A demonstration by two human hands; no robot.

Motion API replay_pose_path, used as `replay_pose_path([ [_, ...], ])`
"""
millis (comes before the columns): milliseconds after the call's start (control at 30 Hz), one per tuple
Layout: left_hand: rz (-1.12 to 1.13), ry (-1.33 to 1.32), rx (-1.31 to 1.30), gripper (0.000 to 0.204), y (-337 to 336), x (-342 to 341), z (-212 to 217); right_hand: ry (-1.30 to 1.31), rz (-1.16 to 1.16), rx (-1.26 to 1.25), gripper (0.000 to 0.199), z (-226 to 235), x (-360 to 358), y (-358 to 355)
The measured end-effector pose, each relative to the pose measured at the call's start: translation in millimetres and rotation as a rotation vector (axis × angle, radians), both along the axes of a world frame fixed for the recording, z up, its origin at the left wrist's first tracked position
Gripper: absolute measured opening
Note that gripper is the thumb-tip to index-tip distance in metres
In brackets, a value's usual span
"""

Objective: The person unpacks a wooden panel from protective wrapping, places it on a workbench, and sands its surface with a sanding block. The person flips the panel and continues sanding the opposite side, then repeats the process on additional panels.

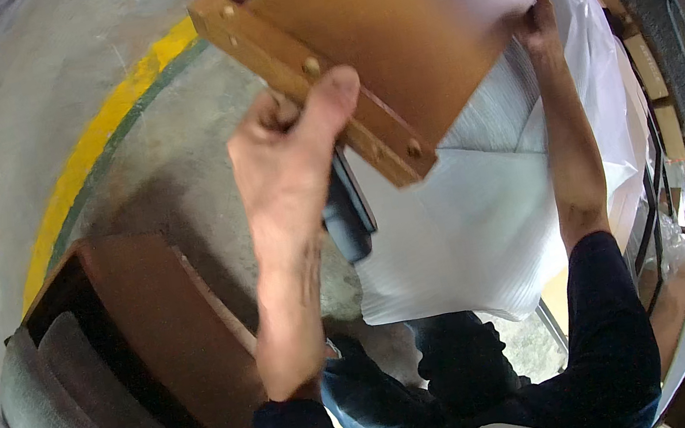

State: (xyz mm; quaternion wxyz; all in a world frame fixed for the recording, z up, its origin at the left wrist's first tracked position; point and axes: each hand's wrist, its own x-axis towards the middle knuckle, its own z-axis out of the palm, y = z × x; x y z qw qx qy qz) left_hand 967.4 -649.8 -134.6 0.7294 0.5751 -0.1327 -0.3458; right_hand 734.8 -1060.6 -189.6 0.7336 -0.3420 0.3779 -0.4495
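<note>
White foam wrap sheet hangs under the raised wooden panel, apparently loose packaging, centre-right

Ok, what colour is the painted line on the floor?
Yellow with a thin green edge: the floor line, clearest in the head view.
</note>
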Motion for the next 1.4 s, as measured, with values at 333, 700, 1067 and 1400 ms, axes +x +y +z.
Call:
replay_pose_path([
  [333, -0.02, -0.024, 0.038, 0.033, 104.2, -59.2, 23.1, -0.19, 0.148, -0.396, 0.046, -7.0, -35.7, 33.0],
  [700, 0.024, 0.236, 0.357, 0.05, 404.8, -258.8, 144.8, 0.094, 0.117, 0.066, 0.041, 102.9, -144.2, 324.9],
  [1067, 0.358, 0.408, 0.564, 0.057, 670.5, -494.2, 309.9, -0.635, 0.658, 1.048, 0.045, 159.9, -290.5, 621.3],
  [1400, 0.621, 0.585, 0.76, 0.046, 806.6, -808.5, 472.9, -0.304, 0.949, 1.295, 0.046, 253.6, -451.7, 776.8],
])
